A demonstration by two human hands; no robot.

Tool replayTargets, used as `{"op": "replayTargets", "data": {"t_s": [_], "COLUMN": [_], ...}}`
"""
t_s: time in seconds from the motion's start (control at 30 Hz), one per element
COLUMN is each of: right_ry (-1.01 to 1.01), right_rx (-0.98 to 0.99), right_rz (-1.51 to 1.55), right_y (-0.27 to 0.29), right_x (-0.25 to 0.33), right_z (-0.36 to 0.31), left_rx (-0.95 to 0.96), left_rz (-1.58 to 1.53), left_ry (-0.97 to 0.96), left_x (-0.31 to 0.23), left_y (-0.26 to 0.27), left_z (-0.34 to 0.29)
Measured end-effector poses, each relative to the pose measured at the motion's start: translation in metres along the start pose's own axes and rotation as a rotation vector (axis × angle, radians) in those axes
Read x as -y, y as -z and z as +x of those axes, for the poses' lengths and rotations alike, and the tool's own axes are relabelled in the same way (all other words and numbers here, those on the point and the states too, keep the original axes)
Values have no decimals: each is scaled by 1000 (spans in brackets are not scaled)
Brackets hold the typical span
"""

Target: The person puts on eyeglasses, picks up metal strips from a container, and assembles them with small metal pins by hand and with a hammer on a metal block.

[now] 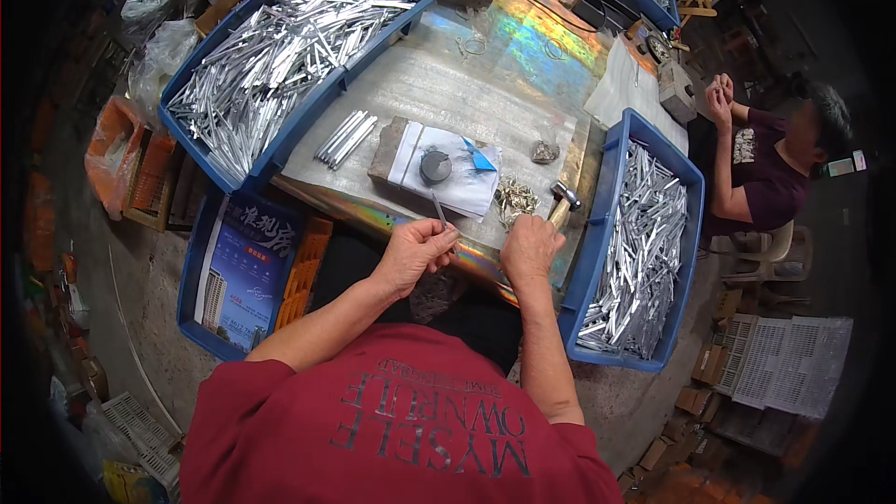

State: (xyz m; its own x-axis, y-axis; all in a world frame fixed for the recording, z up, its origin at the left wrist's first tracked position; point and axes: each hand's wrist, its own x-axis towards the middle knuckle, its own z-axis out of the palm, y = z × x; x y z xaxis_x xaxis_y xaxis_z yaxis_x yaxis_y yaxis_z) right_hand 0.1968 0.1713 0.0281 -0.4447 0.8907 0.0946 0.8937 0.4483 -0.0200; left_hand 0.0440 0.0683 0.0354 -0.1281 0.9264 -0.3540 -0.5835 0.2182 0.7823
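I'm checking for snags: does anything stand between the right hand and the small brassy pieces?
Nothing visible does. The right hand is at the near edge of the pieces; the hammer lies to their right, not between.

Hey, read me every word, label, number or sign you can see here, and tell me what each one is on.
I can't copy out wording, but lettering stands here:
Dark red shirt: large dark lettering, upside down in this view.
Blue poster: big pale headline; smaller lines too small to read.
White-and-green rectangle: any marks too small to read.
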Motion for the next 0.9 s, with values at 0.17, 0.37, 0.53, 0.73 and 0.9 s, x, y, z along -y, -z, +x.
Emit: {"op": "replayTargets", "data": {"t_s": [0.17, 0.37, 0.53, 0.73, 0.9], "right_ry": [47, 4, -186, -103, -88], "right_rx": [-35, -237, 3, 150, 223], "right_rz": [35, 519, 1231, 1565, 1742], "right_y": [-4, 8, 19, 36, 41], "right_x": [-8, -6, 4, 35, 39], "right_z": [-2, -8, -26, -45, -48], "left_rx": [-2, -20, -3, 31, 18], "left_rz": [-13, -23, -47, -164, -196], "left_ry": [-1, -14, -8, 24, 36], "left_x": [-2, -5, -5, -6, -9], "left_y": [0, 0, -5, -11, -13], "left_z": [-1, 0, 4, 5, 4]}}
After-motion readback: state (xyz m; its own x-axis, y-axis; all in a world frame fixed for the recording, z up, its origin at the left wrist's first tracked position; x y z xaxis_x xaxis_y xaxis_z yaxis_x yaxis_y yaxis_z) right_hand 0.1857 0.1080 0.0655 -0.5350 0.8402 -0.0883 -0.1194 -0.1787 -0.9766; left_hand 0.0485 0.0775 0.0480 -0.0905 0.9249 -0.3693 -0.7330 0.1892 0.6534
